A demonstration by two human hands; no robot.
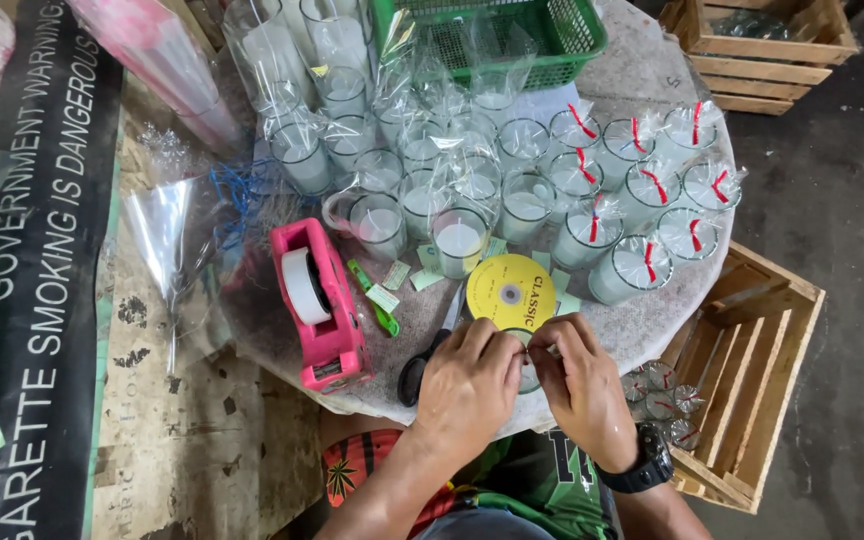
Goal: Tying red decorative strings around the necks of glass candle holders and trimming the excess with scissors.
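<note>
My left hand [469,378] and my right hand [580,385] meet at the near edge of a round cloth-covered table [642,330]. Together they pinch a glass candle [529,375] wrapped in clear plastic, mostly hidden under my fingers. Just beyond them lies a yellow disc [510,292]. Black-handled scissors [420,365] lie right by my left hand. Many wrapped glass candles [459,240] stand further back; those at the right [642,265] are tied with red ribbon.
A pink tape dispenser [317,305] and a green cutter [377,305] lie left of the disc. A green basket [512,35] stands at the back. A wooden crate [752,370] at the right holds tied candles. Clear plastic sheets [167,240] lie left.
</note>
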